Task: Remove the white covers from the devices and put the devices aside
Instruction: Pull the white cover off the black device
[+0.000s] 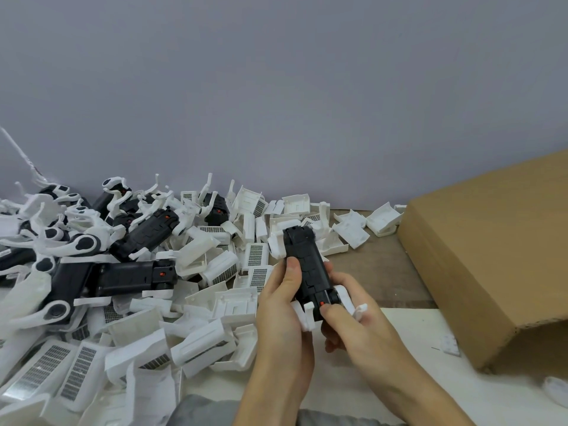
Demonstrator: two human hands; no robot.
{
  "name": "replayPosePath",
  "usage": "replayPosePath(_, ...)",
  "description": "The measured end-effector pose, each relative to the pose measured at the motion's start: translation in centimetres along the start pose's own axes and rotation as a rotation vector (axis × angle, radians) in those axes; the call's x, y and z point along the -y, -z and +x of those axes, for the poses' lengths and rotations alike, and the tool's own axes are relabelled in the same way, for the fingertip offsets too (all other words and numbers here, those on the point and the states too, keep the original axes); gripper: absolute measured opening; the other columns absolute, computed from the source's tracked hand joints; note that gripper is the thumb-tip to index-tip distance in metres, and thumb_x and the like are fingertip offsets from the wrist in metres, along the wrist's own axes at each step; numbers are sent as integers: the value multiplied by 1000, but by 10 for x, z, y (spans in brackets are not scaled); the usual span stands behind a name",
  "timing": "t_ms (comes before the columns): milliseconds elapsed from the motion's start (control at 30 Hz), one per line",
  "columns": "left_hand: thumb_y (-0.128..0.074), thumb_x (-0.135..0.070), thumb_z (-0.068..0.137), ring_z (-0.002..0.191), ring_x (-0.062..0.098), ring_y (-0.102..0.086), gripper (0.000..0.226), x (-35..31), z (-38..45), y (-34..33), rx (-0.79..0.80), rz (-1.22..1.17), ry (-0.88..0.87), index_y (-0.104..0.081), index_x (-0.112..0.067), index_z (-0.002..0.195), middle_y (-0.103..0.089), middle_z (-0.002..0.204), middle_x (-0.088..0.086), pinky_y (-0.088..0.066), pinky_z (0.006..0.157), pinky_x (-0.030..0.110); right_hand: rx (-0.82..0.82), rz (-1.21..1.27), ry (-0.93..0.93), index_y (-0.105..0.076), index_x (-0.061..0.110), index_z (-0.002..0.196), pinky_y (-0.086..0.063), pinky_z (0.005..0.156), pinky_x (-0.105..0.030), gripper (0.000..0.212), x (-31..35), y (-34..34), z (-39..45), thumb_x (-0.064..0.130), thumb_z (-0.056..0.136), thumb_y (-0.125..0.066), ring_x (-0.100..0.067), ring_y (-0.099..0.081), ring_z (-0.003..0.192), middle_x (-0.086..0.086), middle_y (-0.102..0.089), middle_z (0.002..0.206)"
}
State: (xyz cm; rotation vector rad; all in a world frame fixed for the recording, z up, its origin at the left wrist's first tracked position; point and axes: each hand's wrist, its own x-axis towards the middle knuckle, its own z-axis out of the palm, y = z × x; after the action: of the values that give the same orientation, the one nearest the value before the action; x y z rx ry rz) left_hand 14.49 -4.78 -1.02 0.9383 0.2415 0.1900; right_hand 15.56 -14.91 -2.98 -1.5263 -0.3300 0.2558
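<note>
I hold a black device [307, 265] upright above the table, between both hands. A white cover [276, 244] still sits at its far end. My left hand [282, 299] grips the device's left side, thumb on its top face. My right hand [350, 321] grips the near end, thumb beside a small red button, with white arms sticking out between the fingers. Several uncovered black devices [135, 276] with white arms lie piled at the left. Loose white covers [199, 348] are heaped across the middle and front left.
A large cardboard box [491, 256] stands at the right on the table. More white covers [353, 229] lie along the grey wall behind. A strip of brown tabletop [384, 272] shows between the pile and the box.
</note>
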Motion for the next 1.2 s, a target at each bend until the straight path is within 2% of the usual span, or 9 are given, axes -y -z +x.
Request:
replayPosePath(67,-58,-40,78,72,24,-63,47,0,0,0,-3,-4,7,-70,-7,109,-76,100,13,-45,62,34,10,21,-5,-63,47,96,-48,65,-27,23,1,-1,0,28,86,-56,-10,-49,62,12,-55,64)
replayPosePath(167,-57,-41,79,67,26,-57,49,-1,0,0,-14,8,11,-68,-6,111,-74,102,15,-37,52,30,27,95,-10,-65,43,101,-47,69,-31,26,-1,-1,1,38,76,-58,-13,-51,66,7,-59,72)
replayPosePath(333,-57,-42,77,63,25,-56,51,0,-1,0,-23,22,11,-69,-7,113,-74,106,16,-36,50,26,28,120,-17,-66,44,101,-47,69,-32,29,-6,0,4,34,75,-59,-13,-51,63,6,-61,72)
replayPosePath(733,-57,-40,81,66,24,-57,49,0,-2,1,-15,4,0,-68,-7,116,-75,98,13,-38,52,30,49,104,-40,-65,46,100,-47,69,-32,35,-4,1,3,29,71,-55,-13,-51,65,6,-57,68)
replayPosePath(867,-58,-39,78,82,30,-59,52,1,0,0,-13,1,-16,-67,-2,113,-73,100,16,-42,68,38,2,63,-46,-64,49,97,-46,60,-25,33,-1,0,2,32,71,-53,-9,-48,55,10,-54,61)
replayPosePath(967,-59,-39,77,82,29,-59,48,1,0,0,-10,6,-16,-68,-4,109,-73,100,16,-42,67,37,-6,49,-56,-64,49,97,-45,58,-23,29,-1,-2,3,25,83,-55,-9,-48,54,10,-53,59)
replayPosePath(1067,-59,-40,78,74,25,-61,47,1,1,0,-15,-2,-21,-69,-7,109,-74,96,13,-45,67,36,-17,55,-73,-65,47,98,-46,60,-26,38,-1,-3,2,11,94,-54,-12,-52,60,6,-58,67)
replayPosePath(1133,-60,-40,79,71,26,-57,48,2,1,0,-23,-16,-28,-66,-6,113,-72,94,12,-41,60,34,-30,71,-72,-65,47,102,-46,64,-28,30,-1,-3,2,22,86,-58,-13,-57,64,3,-65,75)
replayPosePath(1200,-62,-36,81,75,28,-56,47,3,2,0,-56,-39,-47,-62,-6,117,-68,94,14,-41,63,35,-47,65,-68,-61,45,110,-46,67,-29,39,1,-1,1,33,73,-56,-11,-61,70,4,-72,89)
